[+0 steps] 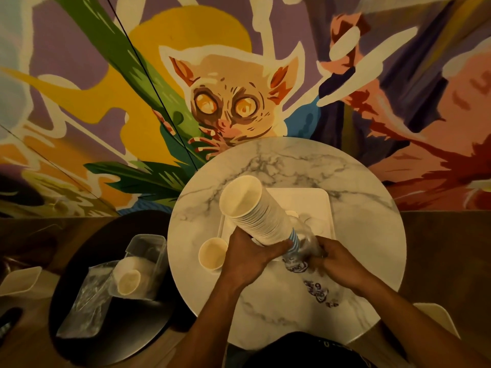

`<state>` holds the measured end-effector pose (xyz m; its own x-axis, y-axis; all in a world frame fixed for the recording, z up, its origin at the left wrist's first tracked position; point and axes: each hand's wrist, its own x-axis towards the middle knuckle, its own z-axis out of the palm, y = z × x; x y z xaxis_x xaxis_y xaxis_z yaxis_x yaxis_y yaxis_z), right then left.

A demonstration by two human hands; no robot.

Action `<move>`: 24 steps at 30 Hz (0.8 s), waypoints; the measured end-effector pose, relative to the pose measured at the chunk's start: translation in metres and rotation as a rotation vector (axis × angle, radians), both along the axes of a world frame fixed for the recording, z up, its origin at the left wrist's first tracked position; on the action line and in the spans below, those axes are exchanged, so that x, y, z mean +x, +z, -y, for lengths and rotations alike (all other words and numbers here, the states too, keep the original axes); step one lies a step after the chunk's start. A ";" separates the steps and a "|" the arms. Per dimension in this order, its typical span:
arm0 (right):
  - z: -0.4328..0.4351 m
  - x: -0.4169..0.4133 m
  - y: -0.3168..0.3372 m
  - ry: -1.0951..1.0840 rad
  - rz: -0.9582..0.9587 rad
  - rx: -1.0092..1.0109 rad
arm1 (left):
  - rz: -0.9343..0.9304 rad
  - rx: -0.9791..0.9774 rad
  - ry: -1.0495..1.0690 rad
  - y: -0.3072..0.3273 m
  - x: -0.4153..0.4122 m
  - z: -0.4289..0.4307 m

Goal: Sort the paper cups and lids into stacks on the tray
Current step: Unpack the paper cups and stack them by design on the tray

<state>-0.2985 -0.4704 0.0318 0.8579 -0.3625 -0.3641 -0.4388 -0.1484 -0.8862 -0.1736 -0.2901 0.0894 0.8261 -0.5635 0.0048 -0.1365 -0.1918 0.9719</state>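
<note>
Cups in a long nested stack (255, 211) lay tilted across the middle of the view, the open mouth pointing toward eleven o'clock and the base end toward five o'clock, held up above the white tray (322, 205). Your left hand (245, 257) was wrapped around the lower part of that stack, fingers closed under it and thumb along its near side. Your right hand (329, 258) was closed on the clear plastic sleeve (305, 244) that trailed off the stack's base end, where a band of blue stripes showed; printed lettering on the sleeve lay crumpled over the surface (358, 235) toward five o'clock of the hands. That round marble surface carried the tray at its centre, and on the tray, just past the stack toward three o'clock, some pale round shapes sat half hidden, too washed out for you to tell cups from lids. A single loose cup (212, 254) stood upright with its mouth open at nine o'clock of your left hand, just beside the tray's near left corner. Well apart, toward eight o'clock, a dark round side table (79, 251) held a clear plastic container (148, 251) with another cup stack (130, 277) lying on its side within, next to a crumpled clear bag (87, 301).
</note>
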 end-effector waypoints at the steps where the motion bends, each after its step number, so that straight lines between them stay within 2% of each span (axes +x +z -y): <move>1: 0.001 -0.002 -0.002 -0.026 0.000 -0.002 | -0.010 -0.017 0.030 -0.002 0.000 0.000; 7: 0.011 -0.018 -0.015 -0.251 -0.039 0.021 | -0.053 -0.048 0.200 -0.023 -0.009 -0.003; 11: 0.013 -0.019 -0.013 -0.341 -0.042 0.078 | -0.056 0.058 0.226 -0.054 -0.013 -0.008; 19: 0.011 -0.015 -0.013 -0.338 -0.051 0.087 | 0.009 0.223 0.232 -0.108 -0.020 -0.017; 24: 0.012 -0.021 -0.015 -0.327 -0.060 0.076 | -0.061 0.288 0.239 -0.132 -0.021 -0.019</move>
<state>-0.3193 -0.4827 0.0169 0.6772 -0.5844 -0.4472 -0.5041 0.0742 -0.8604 -0.1941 -0.2707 -0.0429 0.9284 -0.3259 -0.1787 0.0013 -0.4779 0.8784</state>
